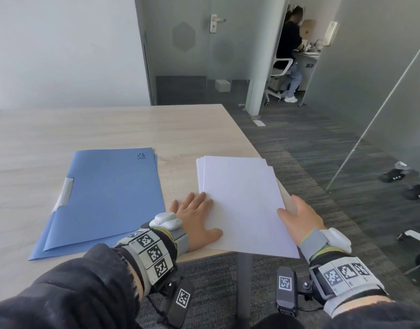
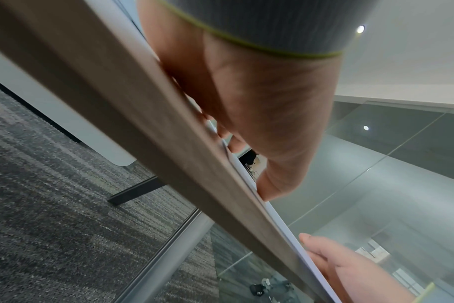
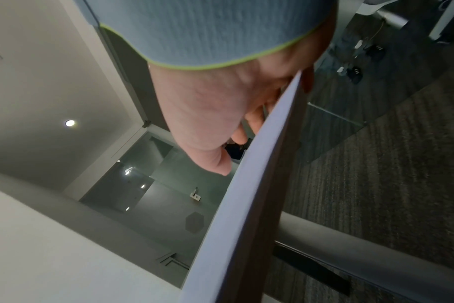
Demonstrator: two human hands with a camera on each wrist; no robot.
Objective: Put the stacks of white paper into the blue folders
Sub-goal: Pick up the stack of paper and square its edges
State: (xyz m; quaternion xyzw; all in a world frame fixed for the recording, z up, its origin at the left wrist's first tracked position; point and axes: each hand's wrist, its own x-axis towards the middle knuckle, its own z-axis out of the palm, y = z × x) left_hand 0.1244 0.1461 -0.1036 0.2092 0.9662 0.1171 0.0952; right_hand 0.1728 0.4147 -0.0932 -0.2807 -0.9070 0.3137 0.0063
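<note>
Two blue folders (image 1: pixel 104 198) lie shut, one on the other, on the left of the wooden table (image 1: pixel 109 129). A stack of white paper (image 1: pixel 242 198) lies to their right at the table's corner, its near end overhanging the front edge. My left hand (image 1: pixel 194 217) lies flat on the stack's left edge with straight fingers, which the left wrist view (image 2: pixel 259 102) shows too. My right hand (image 1: pixel 297 217) holds the stack's right edge, thumb on top. In the right wrist view the paper edge (image 3: pixel 246 184) cuts between that hand's (image 3: pixel 208 112) thumb and a finger underneath.
The table's right edge and front corner are beside my right hand, with a metal table leg (image 1: pixel 244 281) below. Grey carpet with small black items (image 1: pixel 394 175) lies to the right. A person (image 1: pixel 287 51) sits at a desk beyond a glass wall.
</note>
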